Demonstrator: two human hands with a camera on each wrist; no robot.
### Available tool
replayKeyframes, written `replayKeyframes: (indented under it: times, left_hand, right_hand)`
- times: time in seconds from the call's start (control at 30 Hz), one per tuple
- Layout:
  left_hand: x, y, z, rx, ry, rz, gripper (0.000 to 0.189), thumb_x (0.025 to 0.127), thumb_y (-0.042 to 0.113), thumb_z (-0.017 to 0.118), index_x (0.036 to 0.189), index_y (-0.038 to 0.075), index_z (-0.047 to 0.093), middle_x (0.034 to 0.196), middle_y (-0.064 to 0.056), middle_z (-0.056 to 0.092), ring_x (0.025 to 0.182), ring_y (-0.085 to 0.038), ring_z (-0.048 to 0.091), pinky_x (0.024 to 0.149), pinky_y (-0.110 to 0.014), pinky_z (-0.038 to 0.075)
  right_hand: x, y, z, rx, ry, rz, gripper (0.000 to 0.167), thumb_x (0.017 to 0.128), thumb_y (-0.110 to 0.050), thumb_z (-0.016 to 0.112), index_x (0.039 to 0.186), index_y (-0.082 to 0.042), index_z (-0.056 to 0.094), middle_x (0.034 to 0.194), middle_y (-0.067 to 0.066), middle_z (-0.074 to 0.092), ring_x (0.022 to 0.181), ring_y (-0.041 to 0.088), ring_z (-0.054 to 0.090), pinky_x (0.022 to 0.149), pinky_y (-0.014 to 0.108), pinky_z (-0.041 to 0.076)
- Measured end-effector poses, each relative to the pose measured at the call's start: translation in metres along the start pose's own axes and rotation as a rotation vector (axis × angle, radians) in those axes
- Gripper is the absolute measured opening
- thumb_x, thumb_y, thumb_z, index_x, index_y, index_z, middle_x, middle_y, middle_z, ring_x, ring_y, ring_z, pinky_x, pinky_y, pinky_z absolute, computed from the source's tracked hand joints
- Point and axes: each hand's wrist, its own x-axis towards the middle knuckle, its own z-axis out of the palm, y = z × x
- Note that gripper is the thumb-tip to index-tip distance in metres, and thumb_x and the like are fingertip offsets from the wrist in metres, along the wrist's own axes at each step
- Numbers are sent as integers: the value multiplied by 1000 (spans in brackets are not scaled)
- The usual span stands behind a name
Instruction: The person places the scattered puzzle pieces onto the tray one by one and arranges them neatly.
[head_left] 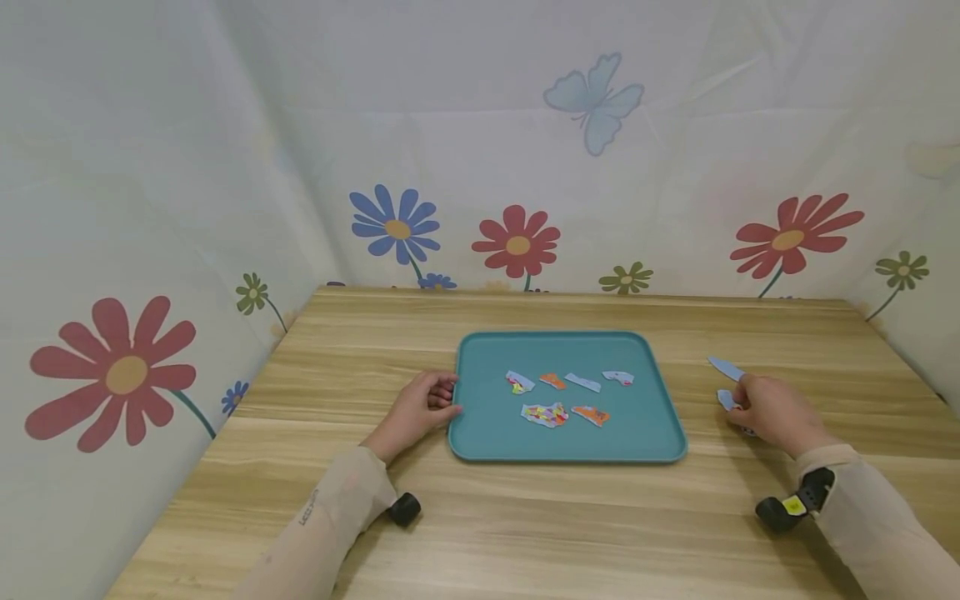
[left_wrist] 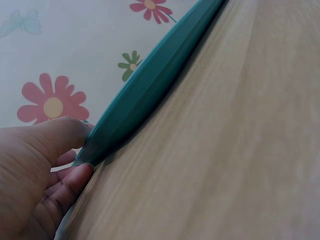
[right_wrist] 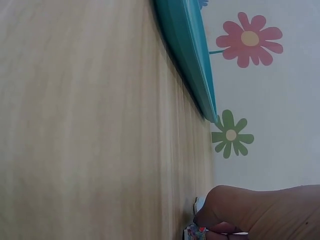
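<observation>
A teal tray lies on the wooden table with several torn paper pieces on it, among them a multicoloured piece and an orange piece. My left hand holds the tray's left edge, thumb at the rim and fingers curled at its side. Right of the tray, my right hand pinches at a torn paper piece with coloured print, which the fingers partly cover. Close by the fingertips lie a pale blue pointed scrap and another pale scrap.
The wooden table reaches back to a white curtain printed with flowers and a butterfly. Each wrist carries a black camera, such as the one on the right wrist.
</observation>
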Motion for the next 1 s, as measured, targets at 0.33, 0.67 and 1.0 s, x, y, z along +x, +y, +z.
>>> replayKeyframes:
  times: [0.33, 0.67, 1.0]
  left_hand:
    - [0, 1, -1, 3, 7, 3, 46, 85, 6, 72, 126, -4, 54, 109, -18, 56, 94, -20, 60, 82, -26, 55]
    - [-3, 7, -1, -14, 7, 1, 45, 84, 4, 72, 125, -6, 55, 110, -19, 56, 94, -22, 60, 83, -27, 55]
    - [-1, 1, 0, -9, 3, 2, 46, 84, 5, 72, 125, -4, 55, 110, -18, 57, 95, -21, 60, 82, -26, 55]
  right_hand:
    - [1, -3, 0, 5, 5, -22, 23, 78, -14, 73, 84, 3, 59, 72, 6, 56, 64, 18, 48, 55, 27, 37]
    - [1, -1, -3, 44, 14, -41, 24, 76, -11, 72, 84, 6, 58, 73, 11, 58, 64, 20, 48, 55, 27, 38]
    - [1, -15, -19, 59, 34, -60, 23, 80, -12, 70, 88, 6, 59, 77, 13, 59, 66, 20, 51, 56, 29, 41]
